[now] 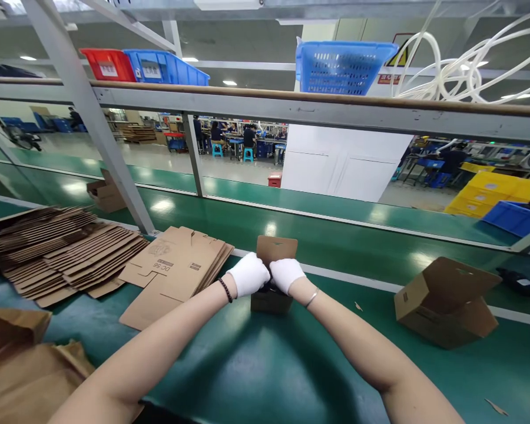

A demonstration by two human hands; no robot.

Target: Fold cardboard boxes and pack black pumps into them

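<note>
A small brown cardboard box (271,303) stands upright on the green work surface, its back flap raised. Over its open top are my two white-gloved hands, close side by side. My left hand (249,274) has its fingers curled closed at the box's left side. Closed too, my right hand (286,274) rests at the right side. Something dark shows between and under the fingers, too hidden to name. Left of the box lies a stack of flat cartons (172,265) with "DC 56" printed on top.
More flattened cardboard (70,253) is piled at the left, above crumpled brown paper (30,377). An open carton (441,306) stands at the right, near a dark item (521,282). A metal rail (247,100) crosses above, carrying blue and red bins. Slanted posts rise at the left.
</note>
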